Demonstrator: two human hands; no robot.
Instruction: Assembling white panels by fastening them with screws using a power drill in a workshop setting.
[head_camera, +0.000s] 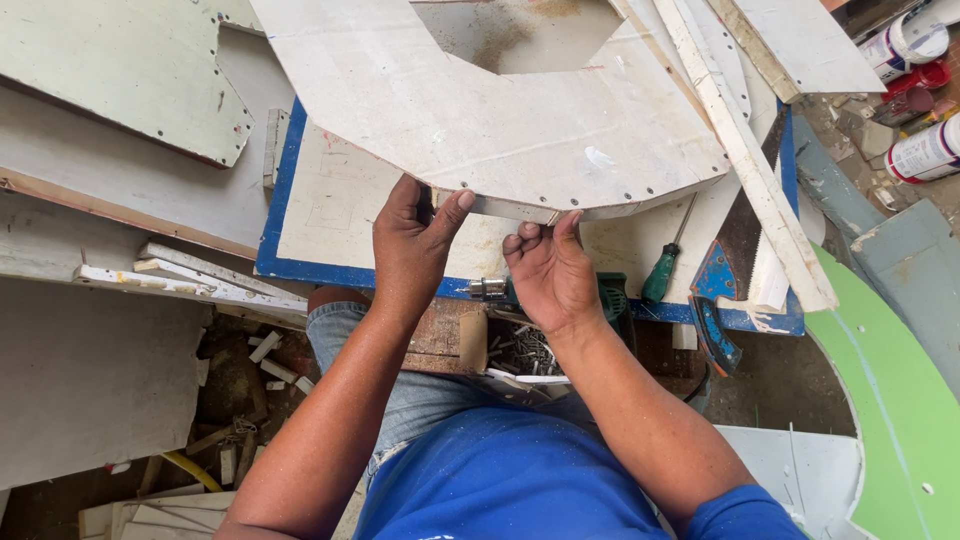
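I see box of screws (528, 350) just under wrists, drill (500, 290) below grip. Left hand (412, 245), right hand (548, 268) both pinch thin edge strip (520, 209) against curved white panel (500, 110), steadying it flush. Screwdriver (662, 272), handsaw (730, 270) right of grip.

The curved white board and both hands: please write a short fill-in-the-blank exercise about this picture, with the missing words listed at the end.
1. Both hands, the left hand and the right hand, grip the curved white board at its ____ edge.
2. The screwdriver lying to the right of the hands has a ____ handle.
3. The work surface under the board has a ____ border.
4. The handsaw lies to the ____ of the screwdriver.

Missing words: near (lower); green; blue; right
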